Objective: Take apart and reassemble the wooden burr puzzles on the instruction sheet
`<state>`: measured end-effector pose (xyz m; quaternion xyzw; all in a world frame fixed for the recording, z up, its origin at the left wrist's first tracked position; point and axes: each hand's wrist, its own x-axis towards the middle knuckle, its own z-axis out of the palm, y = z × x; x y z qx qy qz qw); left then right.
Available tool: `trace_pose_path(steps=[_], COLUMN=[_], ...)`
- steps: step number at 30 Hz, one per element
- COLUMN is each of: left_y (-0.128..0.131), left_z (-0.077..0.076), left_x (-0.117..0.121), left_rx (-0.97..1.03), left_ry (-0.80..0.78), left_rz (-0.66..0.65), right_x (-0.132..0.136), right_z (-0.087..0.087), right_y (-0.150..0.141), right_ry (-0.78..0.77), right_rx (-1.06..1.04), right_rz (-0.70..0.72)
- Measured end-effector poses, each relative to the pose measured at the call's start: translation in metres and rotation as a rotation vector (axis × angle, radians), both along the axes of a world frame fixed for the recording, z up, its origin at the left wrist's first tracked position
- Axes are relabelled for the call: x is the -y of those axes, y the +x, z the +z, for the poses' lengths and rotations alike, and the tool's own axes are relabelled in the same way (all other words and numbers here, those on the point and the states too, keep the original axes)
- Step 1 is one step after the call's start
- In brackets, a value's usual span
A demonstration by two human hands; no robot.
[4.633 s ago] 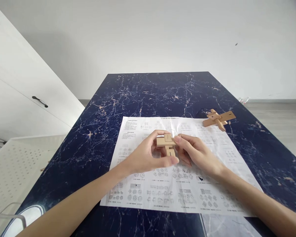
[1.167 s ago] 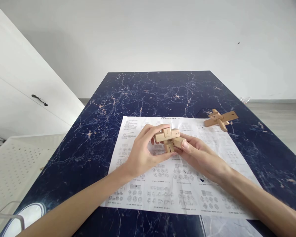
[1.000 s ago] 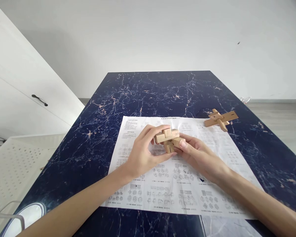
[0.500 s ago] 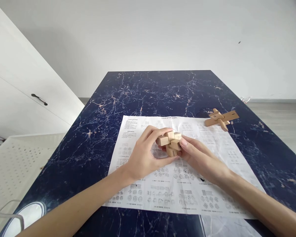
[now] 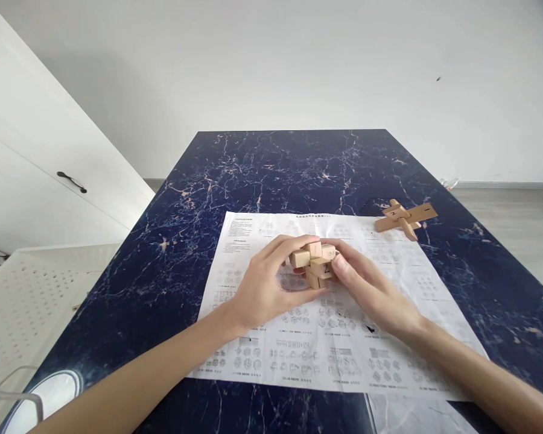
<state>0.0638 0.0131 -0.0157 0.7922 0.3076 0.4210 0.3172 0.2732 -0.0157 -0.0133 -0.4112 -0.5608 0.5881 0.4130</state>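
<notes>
Burr puzzle in my fingers, over the instruction sheet: pale bare wood, smooth, matt. Second wooden puzzle at the sheet's far right corner: same look, slightly darker. Sheet itself: thin matt paper, creased. Tabletop under it: smooth, marble-patterned, soft sheen; actual material unclear. Cabinet door left of the sheet: smooth, low gloss.

There is one printed sheet; two wooden block assemblies, one over the sheet, one at its far right corner; one black handle left of it.
</notes>
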Motion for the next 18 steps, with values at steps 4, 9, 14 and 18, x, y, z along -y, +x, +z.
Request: trace_pose_path(steps=[4,9,14,18], left_y=[-0.001,-0.002,-0.003,-0.004], left_z=[0.004,0.008,0.010,0.012], left_x=[-0.001,-0.002,-0.002,-0.003], left_rx=[0.022,0.104,0.133,0.100], left_ry=[-0.124,-0.316,-0.374,-0.335], left_rz=[-0.012,-0.069,-0.143,-0.175], right_x=[0.001,-0.001,-0.003,-0.003], right_z=[0.002,-0.002,-0.002,0.000], right_y=[0.001,0.005,0.010,0.011], right_ry=[0.058,0.317,0.548,0.670], right_rx=[0.106,0.405,0.535,0.545], right_rz=[-0.045,-0.140,-0.143,-0.108])
